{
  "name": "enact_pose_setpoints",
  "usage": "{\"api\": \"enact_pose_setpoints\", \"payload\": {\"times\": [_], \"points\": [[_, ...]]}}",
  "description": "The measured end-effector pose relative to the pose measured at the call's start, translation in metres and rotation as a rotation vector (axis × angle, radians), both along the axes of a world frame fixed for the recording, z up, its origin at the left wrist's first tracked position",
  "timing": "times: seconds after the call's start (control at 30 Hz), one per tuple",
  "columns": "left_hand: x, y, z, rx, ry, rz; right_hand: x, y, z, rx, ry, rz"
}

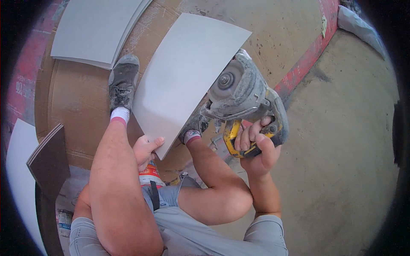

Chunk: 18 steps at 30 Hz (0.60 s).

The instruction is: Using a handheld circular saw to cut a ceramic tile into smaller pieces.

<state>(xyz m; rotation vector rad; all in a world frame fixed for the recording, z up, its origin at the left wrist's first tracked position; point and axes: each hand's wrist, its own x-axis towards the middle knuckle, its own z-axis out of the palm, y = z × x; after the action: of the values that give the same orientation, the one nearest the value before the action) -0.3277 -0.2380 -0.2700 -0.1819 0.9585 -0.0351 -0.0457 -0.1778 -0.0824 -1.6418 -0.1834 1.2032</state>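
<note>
A large white tile or panel (188, 72) slants across the view between my feet. My left hand (147, 150) grips its near corner, with the thumb on top and the fingers underneath. In my right hand (258, 141) is a dusty circular saw (237, 87), held by its yellow and black handle. The saw's round guard and blade hub lie along the panel's right edge. Whether the blade touches the panel, I cannot tell. My left shoe (124, 81) is beside the panel's left edge; my right shoe (195, 128) is partly hidden under the panel and saw.
Cardboard sheets (81, 111) cover the floor under the panel. More white panels (94, 30) are stacked at the far left. Dark-faced panels (53, 164) lean at the left, near a small jar (65, 219). A red strip (305, 62) crosses the dusty floor on the right.
</note>
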Motion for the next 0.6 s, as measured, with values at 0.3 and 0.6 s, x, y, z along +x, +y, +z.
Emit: {"api": "enact_pose_setpoints", "payload": {"times": [0.3,0.6], "points": [[-0.001,-0.009,-0.004,0.005,0.009,-0.005,-0.003,-0.013,0.000,0.010,0.009,0.029],[0.004,-0.012,-0.001,0.014,0.031,-0.089,0.000,-0.029,0.002,-0.004,0.050,0.029]]}}
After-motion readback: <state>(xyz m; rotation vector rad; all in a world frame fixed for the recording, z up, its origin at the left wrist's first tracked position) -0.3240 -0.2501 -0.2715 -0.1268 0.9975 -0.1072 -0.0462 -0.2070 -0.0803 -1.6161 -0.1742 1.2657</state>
